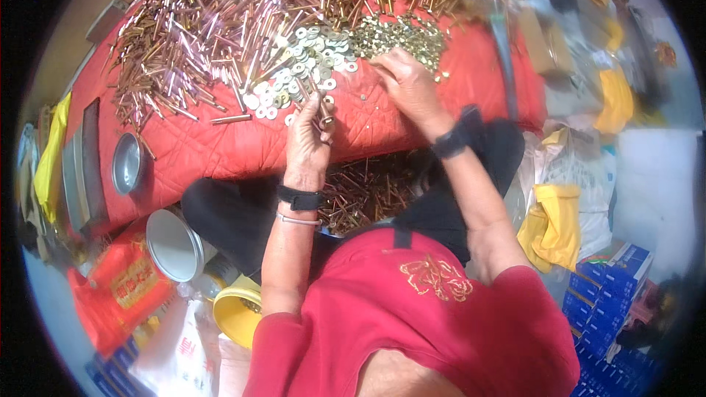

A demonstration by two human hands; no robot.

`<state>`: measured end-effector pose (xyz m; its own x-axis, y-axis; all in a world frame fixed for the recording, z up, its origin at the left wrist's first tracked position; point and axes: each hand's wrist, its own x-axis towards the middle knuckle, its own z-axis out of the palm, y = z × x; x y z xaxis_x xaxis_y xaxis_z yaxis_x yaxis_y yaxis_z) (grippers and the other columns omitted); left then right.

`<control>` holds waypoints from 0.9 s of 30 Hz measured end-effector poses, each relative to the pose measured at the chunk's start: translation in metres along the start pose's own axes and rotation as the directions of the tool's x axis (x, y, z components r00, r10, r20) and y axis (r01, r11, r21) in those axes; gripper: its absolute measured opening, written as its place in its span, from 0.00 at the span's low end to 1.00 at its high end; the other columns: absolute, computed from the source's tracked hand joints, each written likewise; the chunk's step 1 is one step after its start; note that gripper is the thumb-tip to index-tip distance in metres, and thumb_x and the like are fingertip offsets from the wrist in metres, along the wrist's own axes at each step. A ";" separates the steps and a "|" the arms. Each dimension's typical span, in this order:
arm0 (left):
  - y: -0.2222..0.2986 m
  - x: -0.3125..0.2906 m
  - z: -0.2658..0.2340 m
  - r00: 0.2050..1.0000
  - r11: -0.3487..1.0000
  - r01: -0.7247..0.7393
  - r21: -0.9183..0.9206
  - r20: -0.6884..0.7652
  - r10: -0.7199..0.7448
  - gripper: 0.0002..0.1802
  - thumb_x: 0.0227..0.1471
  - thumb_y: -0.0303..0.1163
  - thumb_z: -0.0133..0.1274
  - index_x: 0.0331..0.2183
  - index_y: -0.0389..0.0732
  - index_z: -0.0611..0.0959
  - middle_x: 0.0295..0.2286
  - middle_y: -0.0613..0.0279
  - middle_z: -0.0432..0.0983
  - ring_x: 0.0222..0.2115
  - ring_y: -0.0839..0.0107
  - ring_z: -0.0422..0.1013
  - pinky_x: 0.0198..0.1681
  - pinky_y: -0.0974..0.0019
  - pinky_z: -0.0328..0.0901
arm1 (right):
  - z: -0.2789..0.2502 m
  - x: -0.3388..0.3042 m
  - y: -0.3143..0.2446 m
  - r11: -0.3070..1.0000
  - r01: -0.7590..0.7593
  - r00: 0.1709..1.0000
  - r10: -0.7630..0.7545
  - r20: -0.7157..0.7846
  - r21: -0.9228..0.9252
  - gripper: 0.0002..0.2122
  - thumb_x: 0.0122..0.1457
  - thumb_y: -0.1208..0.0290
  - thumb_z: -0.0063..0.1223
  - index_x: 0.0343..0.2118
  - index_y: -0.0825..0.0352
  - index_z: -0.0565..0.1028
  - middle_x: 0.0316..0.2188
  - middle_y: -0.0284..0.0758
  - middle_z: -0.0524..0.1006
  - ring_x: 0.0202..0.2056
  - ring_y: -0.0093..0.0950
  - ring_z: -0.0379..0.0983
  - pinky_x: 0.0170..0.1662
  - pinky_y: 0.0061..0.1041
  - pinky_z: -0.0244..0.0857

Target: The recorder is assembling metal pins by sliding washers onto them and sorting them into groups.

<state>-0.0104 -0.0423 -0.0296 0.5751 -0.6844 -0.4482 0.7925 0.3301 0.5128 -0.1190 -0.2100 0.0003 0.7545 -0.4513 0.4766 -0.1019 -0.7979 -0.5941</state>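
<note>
My left hand (pixel 307 145) is closed around a few slim copper-coloured metal rods (pixel 314 93), whose ends stick out past the fingers. It is just in front of a heap of flat round washers (pixel 312 53). My right hand (pixel 413 92) reaches to the near edge of a pile of small brassy nuts (pixel 408 35). Its thumb and fingertips are drawn together, and whatever they pinch is too small or hidden to make out. Behind both piles spreads a large heap of loose metal rods (pixel 213 29). Everything lies on a red quilted cloth (pixel 243 145).
A metal bowl (pixel 128 164) sits at the cloth's left end. More rods (pixel 371 190) lie below the cloth's edge, between my legs. At lower left are a white bucket (pixel 174 246) and a yellow bucket (pixel 234 316). Blue boxes (pixel 610 287) are stacked at lower right.
</note>
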 end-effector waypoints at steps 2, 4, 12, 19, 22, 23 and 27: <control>0.006 -0.004 -0.002 0.999 0.998 0.043 0.041 0.003 -0.043 0.11 0.54 0.36 0.52 0.35 0.38 0.78 0.18 0.68 0.70 0.15 0.82 0.61 0.12 0.80 0.50 | -0.006 -0.002 0.018 0.984 0.119 0.986 -0.101 0.134 -0.131 0.06 0.49 0.77 0.53 0.31 0.64 0.74 0.28 0.39 0.68 0.36 0.38 0.69 0.38 0.35 0.66; 0.008 -0.008 -0.007 0.996 0.995 0.079 0.067 0.034 -0.081 0.12 0.54 0.37 0.52 0.34 0.38 0.78 0.15 0.72 0.66 0.14 0.83 0.59 0.12 0.79 0.47 | -0.004 -0.003 0.027 0.955 0.194 0.968 -0.149 0.200 -0.225 0.05 0.50 0.77 0.51 0.31 0.64 0.73 0.29 0.39 0.68 0.37 0.38 0.69 0.38 0.35 0.66; 0.005 -0.030 -0.007 0.993 0.978 0.046 0.204 0.099 -0.068 0.12 0.52 0.36 0.53 0.31 0.35 0.78 0.12 0.75 0.56 0.10 0.84 0.51 0.13 0.77 0.44 | -0.003 -0.007 0.000 0.982 -0.113 0.987 0.094 0.129 0.152 0.06 0.52 0.77 0.52 0.33 0.68 0.72 0.30 0.35 0.73 0.33 0.30 0.73 0.36 0.29 0.68; 0.002 -0.044 0.002 0.983 0.951 0.014 0.307 0.169 -0.069 0.10 0.51 0.34 0.54 0.27 0.36 0.79 0.12 0.77 0.56 0.11 0.85 0.50 0.14 0.77 0.43 | -0.004 -0.026 -0.042 0.550 -0.398 0.917 0.265 0.299 0.734 0.05 0.58 0.77 0.53 0.37 0.68 0.75 0.30 0.28 0.75 0.33 0.15 0.70 0.36 0.16 0.65; 0.005 -0.048 0.005 0.981 0.944 0.002 0.329 0.181 -0.066 0.09 0.50 0.33 0.55 0.27 0.37 0.79 0.11 0.77 0.57 0.11 0.85 0.50 0.14 0.77 0.42 | -0.002 -0.029 -0.042 0.599 -0.343 0.938 0.260 0.229 0.724 0.04 0.57 0.79 0.54 0.35 0.68 0.76 0.30 0.27 0.75 0.32 0.14 0.69 0.36 0.15 0.65; 0.005 -0.050 0.006 0.980 0.940 -0.002 0.342 0.186 -0.065 0.09 0.50 0.33 0.55 0.26 0.37 0.79 0.11 0.77 0.57 0.11 0.85 0.50 0.14 0.77 0.42 | -0.004 -0.030 -0.044 0.562 -0.356 0.933 0.264 0.246 0.747 0.04 0.56 0.79 0.54 0.35 0.68 0.76 0.30 0.27 0.75 0.31 0.14 0.69 0.36 0.15 0.65; 0.005 -0.052 0.004 0.976 0.939 -0.017 0.342 0.212 -0.059 0.10 0.50 0.34 0.55 0.26 0.37 0.80 0.11 0.78 0.57 0.10 0.85 0.50 0.14 0.77 0.42 | -0.011 -0.029 -0.046 0.617 -0.341 0.940 0.213 0.267 0.710 0.05 0.55 0.80 0.54 0.34 0.67 0.77 0.29 0.25 0.74 0.31 0.15 0.69 0.36 0.15 0.65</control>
<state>-0.0369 -0.0082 -0.0007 0.4711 -0.8248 -0.3126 0.6652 0.0994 0.7400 -0.1427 -0.1649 0.0207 0.8605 -0.4871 0.1488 0.1401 -0.0547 -0.9886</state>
